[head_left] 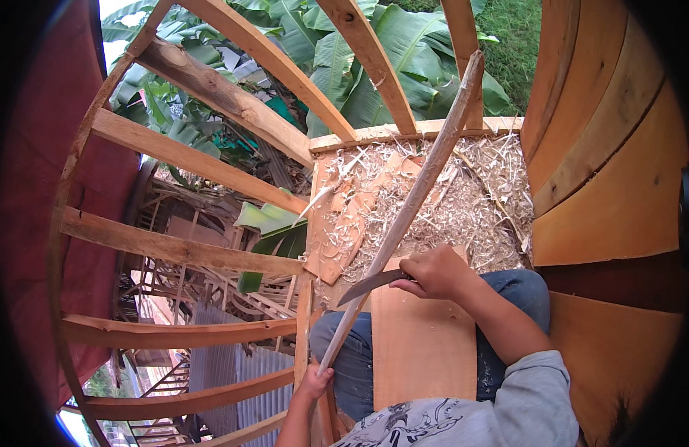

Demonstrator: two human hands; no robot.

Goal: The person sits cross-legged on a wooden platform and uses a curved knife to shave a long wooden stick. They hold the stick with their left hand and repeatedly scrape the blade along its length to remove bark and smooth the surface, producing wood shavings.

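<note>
A long, slender wooden pole [413, 200] slants across my lap, from the lower left up toward the railing at the far side. My left hand [315, 381] is wrapped round its near end. In my right hand [435, 273] is a knife [368, 287], gripped by its dark handle. Its curved blade points left and lies against or just over the pole, a little beyond my left hand; contact is hard to make out. A flat wooden board [425, 339] rests on my lap between my legs, under the pole.
Pale curly shavings [463, 205] cover the floor ahead. Wooden railing slats [188, 249] run along the left and far sides, with banana leaves [404, 59] beyond. To the right stands a plank wall [605, 179]. A corrugated metal sheet [262, 376] shows below, outside the left slats.
</note>
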